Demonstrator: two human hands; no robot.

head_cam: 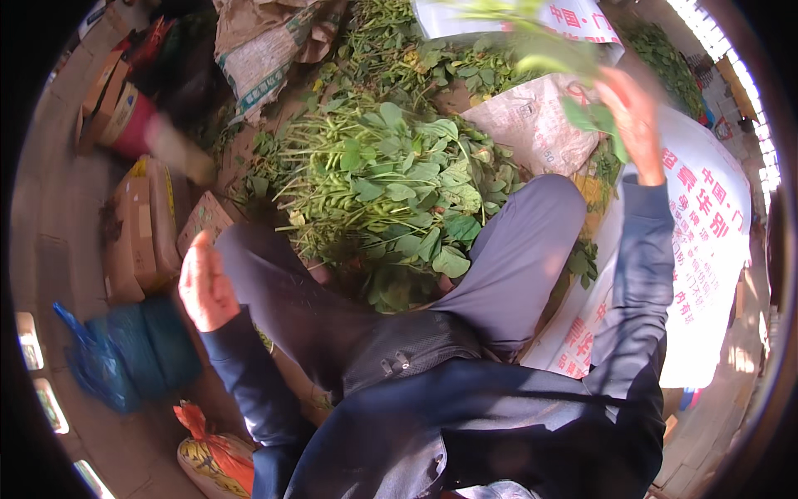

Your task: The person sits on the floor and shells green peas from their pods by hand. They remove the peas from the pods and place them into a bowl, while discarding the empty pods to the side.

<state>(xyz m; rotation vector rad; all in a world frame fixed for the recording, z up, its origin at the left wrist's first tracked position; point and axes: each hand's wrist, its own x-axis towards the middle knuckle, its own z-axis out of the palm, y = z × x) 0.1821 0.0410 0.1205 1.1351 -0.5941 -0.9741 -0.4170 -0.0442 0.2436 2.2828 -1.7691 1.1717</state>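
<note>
My right hand (629, 115) is raised at the upper right, gripping a leafy green stalk (595, 118) whose upper part is blurred by motion. Between my knees lies a large heap of cut bean plants (399, 181), apparently soybean, with green pods towards its left side and broad leaves to the right. Beside my left knee is my left hand (209, 287), its fingers drawn together. Whether anything sits inside those fingers is hidden. A pale woven sack (542, 121) lies flat just right of the heap, below and left of my right hand.
More bean plants (386, 56) spread beyond the heap. A white sheet with red print (701, 249) covers the floor at right. Another woven sack (265, 62) lies at upper left. Along the left are a cardboard box (134, 237), a blue plastic bag (115, 368) and a red-tied bag (215, 455).
</note>
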